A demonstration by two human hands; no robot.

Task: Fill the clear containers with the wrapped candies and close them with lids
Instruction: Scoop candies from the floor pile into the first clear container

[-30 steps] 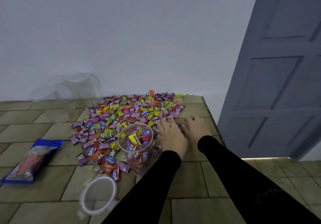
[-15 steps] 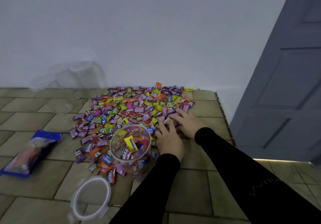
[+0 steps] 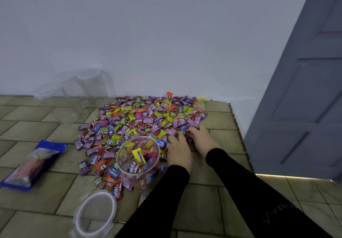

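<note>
Tiled floor (image 3: 37,130), candy pile (image 3: 140,119) by the wall. Open jar (image 3: 138,161), part filled, stands at the pile's near edge; lid (image 3: 95,213) lies nearer. Left hand (image 3: 178,150) and right hand (image 3: 200,139) rest on the pile's right edge, fingers bent among wrappers (whether they hold any, cannot tell). Empty jars (image 3: 83,84) far left.

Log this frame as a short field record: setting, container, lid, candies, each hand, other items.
setting: tiled floor beside a white wall
container: clear container upright, open, partly filled with candies
lid: lid lying on the floor, nearer than the container
candies: candy pile spread behind the container
left hand: left hand fingers in the pile's edge
right hand: right hand likewise, gathering
other: blue bag; grey door
</note>
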